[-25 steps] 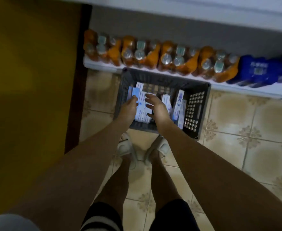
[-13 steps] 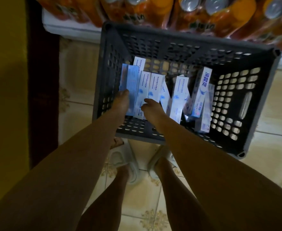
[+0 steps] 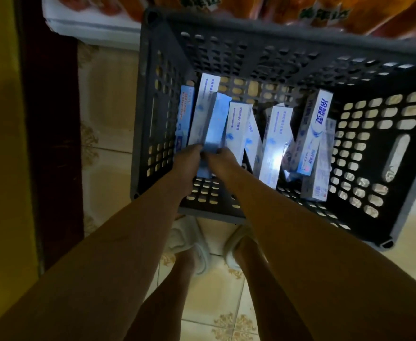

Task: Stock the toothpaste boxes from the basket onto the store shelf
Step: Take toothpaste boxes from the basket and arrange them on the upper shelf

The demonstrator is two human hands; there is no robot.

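Our left hand (image 3: 186,159) and right hand (image 3: 223,161) both close around one blue toothpaste box (image 3: 214,129) in the grey basket (image 3: 150,99). The fingertips are hidden under it, and the box is blurred.

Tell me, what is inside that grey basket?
The basket holds several toothpaste boxes, most leaning upright. The left hand and right hand grip one blue box between them. Any boxes beneath the hands are hidden.

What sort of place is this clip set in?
Probably a small shop aisle: a grey basket of toothpaste boxes sits on tiled floor before a low shelf of orange bottles.
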